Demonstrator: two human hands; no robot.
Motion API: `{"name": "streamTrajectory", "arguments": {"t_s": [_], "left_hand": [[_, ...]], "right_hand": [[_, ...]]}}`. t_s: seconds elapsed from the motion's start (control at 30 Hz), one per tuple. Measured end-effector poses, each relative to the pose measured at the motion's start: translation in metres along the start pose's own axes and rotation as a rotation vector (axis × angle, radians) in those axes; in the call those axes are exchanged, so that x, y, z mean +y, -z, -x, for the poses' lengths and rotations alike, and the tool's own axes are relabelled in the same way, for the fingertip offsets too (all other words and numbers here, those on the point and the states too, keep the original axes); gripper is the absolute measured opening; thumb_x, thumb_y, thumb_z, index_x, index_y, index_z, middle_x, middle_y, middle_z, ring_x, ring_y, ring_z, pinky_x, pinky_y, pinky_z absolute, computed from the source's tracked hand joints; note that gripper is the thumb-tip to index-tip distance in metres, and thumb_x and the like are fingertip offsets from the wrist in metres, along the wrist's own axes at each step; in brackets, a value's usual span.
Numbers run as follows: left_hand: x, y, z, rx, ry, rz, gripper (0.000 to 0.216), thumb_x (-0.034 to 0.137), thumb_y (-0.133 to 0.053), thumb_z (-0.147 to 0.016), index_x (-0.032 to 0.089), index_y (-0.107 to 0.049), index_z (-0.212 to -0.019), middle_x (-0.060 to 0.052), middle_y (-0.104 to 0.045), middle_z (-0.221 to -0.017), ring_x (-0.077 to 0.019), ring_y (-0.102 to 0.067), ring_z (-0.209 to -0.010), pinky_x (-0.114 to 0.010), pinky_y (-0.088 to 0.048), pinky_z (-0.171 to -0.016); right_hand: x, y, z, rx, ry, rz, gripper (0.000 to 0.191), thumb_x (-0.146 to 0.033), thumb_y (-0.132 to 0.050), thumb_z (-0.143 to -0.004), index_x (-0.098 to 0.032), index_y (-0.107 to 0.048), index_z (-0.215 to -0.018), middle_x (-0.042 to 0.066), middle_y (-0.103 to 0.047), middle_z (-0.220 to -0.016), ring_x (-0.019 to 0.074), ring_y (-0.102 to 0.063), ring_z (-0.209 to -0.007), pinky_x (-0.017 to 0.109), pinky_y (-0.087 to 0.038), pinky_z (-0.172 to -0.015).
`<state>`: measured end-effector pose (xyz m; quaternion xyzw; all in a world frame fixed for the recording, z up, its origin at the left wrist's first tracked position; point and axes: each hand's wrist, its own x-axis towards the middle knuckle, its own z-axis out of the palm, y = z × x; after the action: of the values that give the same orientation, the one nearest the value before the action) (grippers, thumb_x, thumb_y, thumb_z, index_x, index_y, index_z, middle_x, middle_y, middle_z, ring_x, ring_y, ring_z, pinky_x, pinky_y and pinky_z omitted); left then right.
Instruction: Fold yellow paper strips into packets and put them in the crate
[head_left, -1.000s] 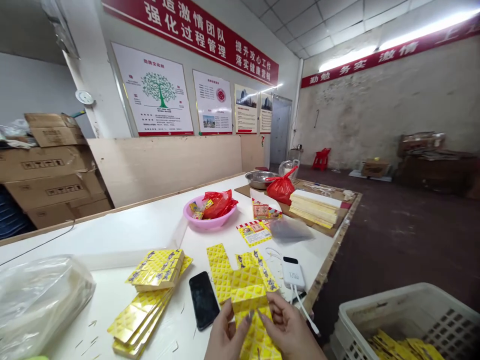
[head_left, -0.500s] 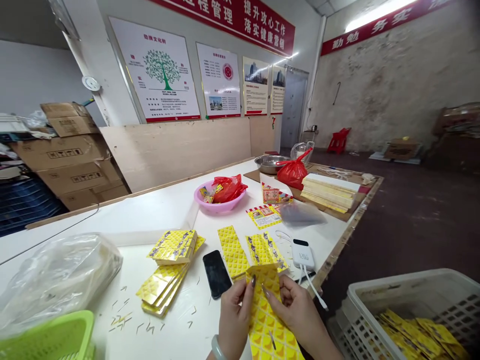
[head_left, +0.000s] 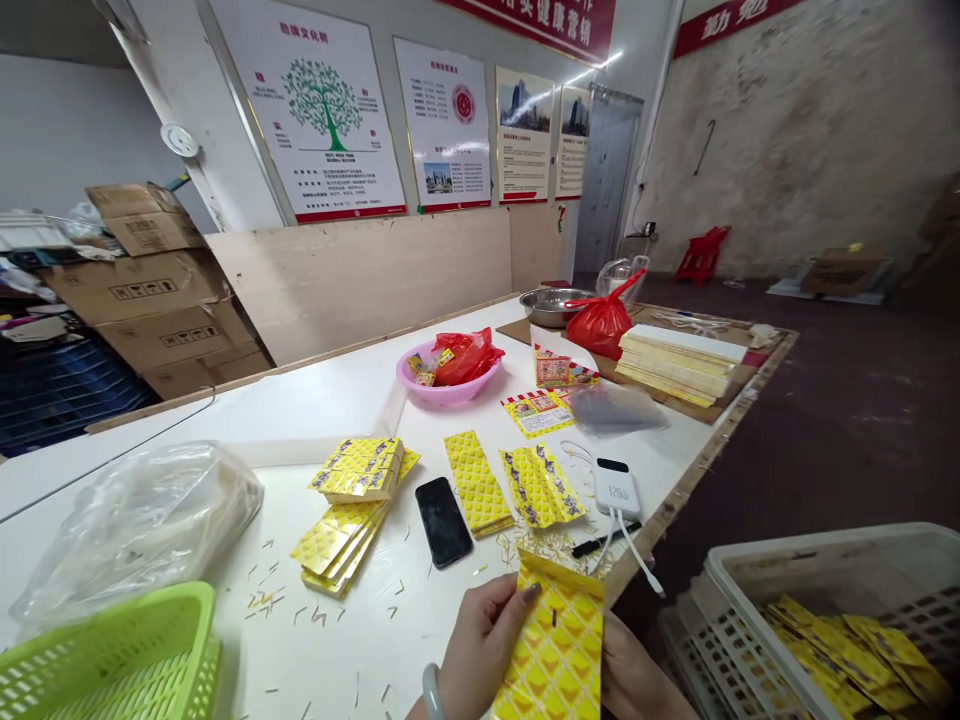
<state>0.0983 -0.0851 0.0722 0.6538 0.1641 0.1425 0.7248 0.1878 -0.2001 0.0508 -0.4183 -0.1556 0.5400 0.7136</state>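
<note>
Both my hands hold one yellow patterned packet (head_left: 559, 640) upright at the table's near edge. My left hand (head_left: 480, 650) grips its left side, thumb on the front. Behind its right side sits my right hand (head_left: 637, 680), fingers hidden by the packet. On the white table (head_left: 315, 420) ahead lie more flat yellow packets (head_left: 476, 480), a printed pair (head_left: 541, 485) and two stacks of them (head_left: 352, 500). A black phone (head_left: 443, 520) lies between the stacks.
A white power bank (head_left: 616, 488) with cables lies near the right table edge. A white crate (head_left: 847, 620) at lower right holds yellow packets. A green basket (head_left: 105, 655) and a clear plastic bag (head_left: 142, 520) sit at left. A pink bowl (head_left: 448, 375) and paper stack (head_left: 679, 362) stand farther back.
The view has tilted down and left. My hands have drawn the yellow packet toward me and off the pile; it now stands as one flat packet instead of a folded strip.
</note>
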Motion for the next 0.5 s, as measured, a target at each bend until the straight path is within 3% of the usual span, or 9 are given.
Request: {"name": "streamTrajectory", "arguments": {"t_s": [0.13, 0.23, 0.3, 0.37, 0.43, 0.5], "left_hand": [[-0.003, 0.002, 0.009, -0.010, 0.061, 0.098, 0.044, 0.053, -0.058, -0.082, 0.016, -0.069, -0.102, 0.000, -0.055, -0.064, -0.0114, -0.046, -0.060, -0.023, -0.040, -0.059], [-0.005, 0.015, 0.015, 0.176, 0.045, 0.102, 0.072, 0.057, -0.061, -0.079, 0.019, -0.044, -0.137, 0.008, -0.037, -0.053, -0.0079, -0.033, -0.048, -0.020, -0.032, -0.050], [-0.006, 0.031, 0.022, 0.358, -0.012, 0.046, 0.088, 0.057, -0.062, -0.079, 0.021, -0.020, -0.148, 0.010, -0.029, -0.053, -0.0078, -0.028, -0.048, -0.020, -0.028, -0.050], [-0.007, 0.051, 0.029, 0.488, -0.061, -0.045, 0.092, 0.057, -0.060, -0.080, 0.023, -0.009, -0.149, 0.010, -0.029, -0.055, -0.0091, -0.030, -0.051, -0.020, -0.030, -0.053], [-0.011, 0.072, 0.036, 0.573, -0.074, -0.162, 0.091, 0.058, -0.056, -0.081, 0.021, -0.008, -0.149, 0.009, -0.031, -0.056, -0.0105, -0.032, -0.053, -0.021, -0.033, -0.055], [-0.016, 0.089, 0.042, 0.640, -0.049, -0.263, 0.092, 0.061, -0.053, -0.082, 0.019, -0.008, -0.149, 0.009, -0.033, -0.056, -0.0118, -0.035, -0.053, -0.022, -0.034, -0.055]], "right_hand": [[-0.006, 0.022, 0.005, 0.126, 0.073, 0.242, 0.044, -0.065, -0.057, -0.075, -0.022, -0.062, -0.082, 0.001, -0.058, -0.060, 0.0170, -0.057, -0.057, 0.030, -0.046, -0.055], [-0.025, 0.053, -0.003, 0.394, 0.274, 0.821, 0.051, -0.073, -0.050, -0.074, -0.022, -0.055, -0.067, 0.000, -0.052, -0.056, 0.0176, -0.052, -0.055, 0.031, -0.044, -0.055], [-0.038, 0.071, -0.016, 0.642, 0.427, 1.274, 0.054, -0.074, -0.049, -0.073, -0.021, -0.060, -0.076, 0.008, -0.062, -0.075, 0.0260, -0.058, -0.076, 0.039, -0.047, -0.069], [-0.047, 0.080, -0.036, 0.846, 0.503, 1.579, 0.068, -0.073, -0.041, -0.078, -0.014, -0.062, -0.105, 0.018, -0.064, -0.105, 0.0353, -0.053, -0.106, 0.047, -0.042, -0.088], [-0.049, 0.081, -0.061, 0.945, 0.496, 1.754, 0.082, -0.069, -0.033, -0.083, -0.001, -0.051, -0.126, 0.025, -0.055, -0.126, 0.0385, -0.038, -0.126, 0.050, -0.033, -0.101], [-0.046, 0.078, -0.086, 0.981, 0.433, 1.875, 0.089, -0.067, -0.032, -0.085, 0.008, -0.045, -0.131, 0.028, -0.048, -0.134, 0.0399, -0.029, -0.133, 0.052, -0.022, -0.107]]}}
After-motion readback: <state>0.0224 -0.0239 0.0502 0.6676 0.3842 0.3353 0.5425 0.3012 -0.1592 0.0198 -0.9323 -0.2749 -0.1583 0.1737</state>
